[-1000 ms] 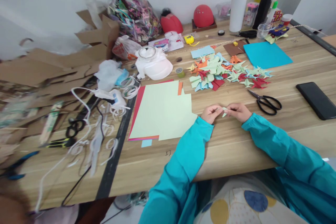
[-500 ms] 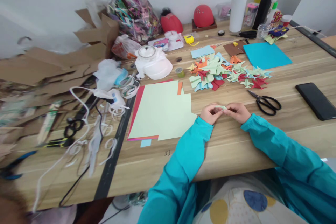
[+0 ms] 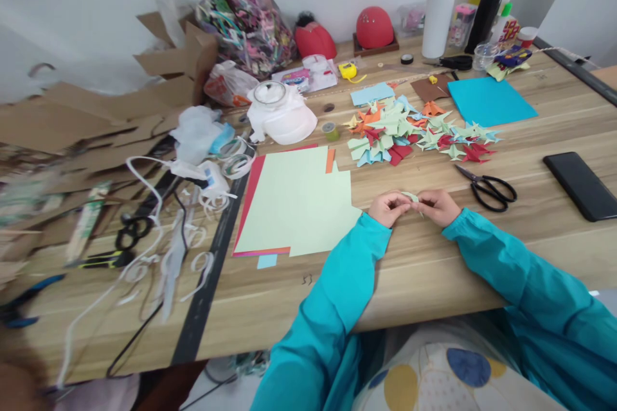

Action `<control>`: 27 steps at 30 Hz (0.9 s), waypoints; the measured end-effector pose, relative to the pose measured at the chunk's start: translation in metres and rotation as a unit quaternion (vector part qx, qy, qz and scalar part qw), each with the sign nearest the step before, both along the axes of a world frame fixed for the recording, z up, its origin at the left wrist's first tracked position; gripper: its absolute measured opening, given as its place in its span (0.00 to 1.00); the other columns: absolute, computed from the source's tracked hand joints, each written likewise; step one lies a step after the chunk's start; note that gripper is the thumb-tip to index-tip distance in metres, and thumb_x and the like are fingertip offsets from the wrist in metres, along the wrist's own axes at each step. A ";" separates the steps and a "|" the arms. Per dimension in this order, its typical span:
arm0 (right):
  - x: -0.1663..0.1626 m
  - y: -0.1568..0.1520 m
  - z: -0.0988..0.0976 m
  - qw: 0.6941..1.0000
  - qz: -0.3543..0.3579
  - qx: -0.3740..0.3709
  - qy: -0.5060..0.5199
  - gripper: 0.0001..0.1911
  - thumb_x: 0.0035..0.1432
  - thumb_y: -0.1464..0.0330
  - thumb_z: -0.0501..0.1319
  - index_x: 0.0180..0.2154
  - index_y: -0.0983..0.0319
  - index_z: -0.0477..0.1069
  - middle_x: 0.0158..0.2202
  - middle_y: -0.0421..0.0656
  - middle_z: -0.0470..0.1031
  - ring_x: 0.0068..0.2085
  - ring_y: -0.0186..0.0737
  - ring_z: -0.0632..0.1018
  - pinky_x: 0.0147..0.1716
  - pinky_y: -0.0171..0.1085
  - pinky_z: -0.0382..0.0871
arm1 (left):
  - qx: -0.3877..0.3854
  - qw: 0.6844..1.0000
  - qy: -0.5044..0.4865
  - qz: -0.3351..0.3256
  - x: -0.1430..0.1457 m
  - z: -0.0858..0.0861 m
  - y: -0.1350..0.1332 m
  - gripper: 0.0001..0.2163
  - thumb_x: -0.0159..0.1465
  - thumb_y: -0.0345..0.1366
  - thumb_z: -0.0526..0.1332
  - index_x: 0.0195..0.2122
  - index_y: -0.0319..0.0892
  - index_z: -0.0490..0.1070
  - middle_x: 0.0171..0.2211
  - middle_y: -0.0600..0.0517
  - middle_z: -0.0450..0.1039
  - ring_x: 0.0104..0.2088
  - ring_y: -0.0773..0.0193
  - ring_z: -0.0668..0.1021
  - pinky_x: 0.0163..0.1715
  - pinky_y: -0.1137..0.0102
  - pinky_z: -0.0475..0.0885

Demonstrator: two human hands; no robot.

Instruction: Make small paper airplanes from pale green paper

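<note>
My left hand [image 3: 387, 207] and my right hand [image 3: 436, 205] meet over the wooden table [image 3: 434, 270], both pinched on a small pale green folded paper piece [image 3: 411, 197] held between the fingertips. Both arms wear teal sleeves. A stack of pale green and red paper sheets [image 3: 299, 200] lies just left of my left hand. Black scissors [image 3: 488, 188] lie just right of my right hand. Beyond my hands sits a pile of several coloured origami pieces [image 3: 409, 131].
A black phone [image 3: 581, 183] lies at the right, a blue sheet [image 3: 489, 100] behind it. A paper towel roll [image 3: 438, 11], red round objects [image 3: 374, 28] and bottles line the back. White straps, scissors and cardboard [image 3: 72, 122] clutter the left side.
My fingers have shifted slightly on the small green paper, turning it between the fingertips. The hands stay in the same place.
</note>
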State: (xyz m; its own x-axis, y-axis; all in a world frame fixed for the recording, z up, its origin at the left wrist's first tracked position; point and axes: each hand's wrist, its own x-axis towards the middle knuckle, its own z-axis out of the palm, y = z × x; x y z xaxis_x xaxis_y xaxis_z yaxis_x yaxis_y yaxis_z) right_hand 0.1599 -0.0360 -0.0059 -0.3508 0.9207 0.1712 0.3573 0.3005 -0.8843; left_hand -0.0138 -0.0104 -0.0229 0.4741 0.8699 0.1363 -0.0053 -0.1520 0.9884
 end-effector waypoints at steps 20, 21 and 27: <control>-0.002 0.005 0.000 0.988 -0.064 -0.054 0.128 0.19 0.50 0.53 0.61 0.23 0.63 0.72 0.20 0.38 0.66 0.24 0.31 0.66 0.25 0.33 0.61 | -0.082 0.986 -0.142 0.042 0.002 0.006 0.000 0.24 0.46 0.38 0.70 0.44 0.39 0.72 0.31 0.50 0.73 0.31 0.67 0.76 0.33 0.72 0.72; -0.002 0.006 0.000 0.987 -0.072 -0.046 0.135 0.18 0.49 0.54 0.61 0.23 0.63 0.73 0.20 0.38 0.66 0.24 0.31 0.67 0.26 0.33 0.61 | -0.076 0.986 -0.140 0.038 0.004 0.005 -0.002 0.25 0.45 0.38 0.71 0.45 0.39 0.71 0.34 0.49 0.73 0.33 0.66 0.76 0.34 0.72 0.72; -0.004 0.006 0.000 0.986 -0.063 -0.038 0.150 0.16 0.49 0.55 0.62 0.22 0.61 0.74 0.24 0.40 0.69 0.29 0.34 0.70 0.32 0.36 0.65 | 0.005 0.994 -0.070 0.081 0.016 -0.007 -0.011 0.18 0.51 0.40 0.67 0.42 0.39 0.73 0.40 0.46 0.70 0.34 0.65 0.74 0.34 0.71 0.71</control>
State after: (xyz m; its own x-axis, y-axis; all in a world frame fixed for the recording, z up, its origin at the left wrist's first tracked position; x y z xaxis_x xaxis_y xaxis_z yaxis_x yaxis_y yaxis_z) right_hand 0.1561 -0.0295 -0.0057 -0.1759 0.9681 0.1784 0.1064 0.1989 -0.9742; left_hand 0.0019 -0.0213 -0.0296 0.3029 0.9318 0.2001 -0.1169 -0.1721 0.9781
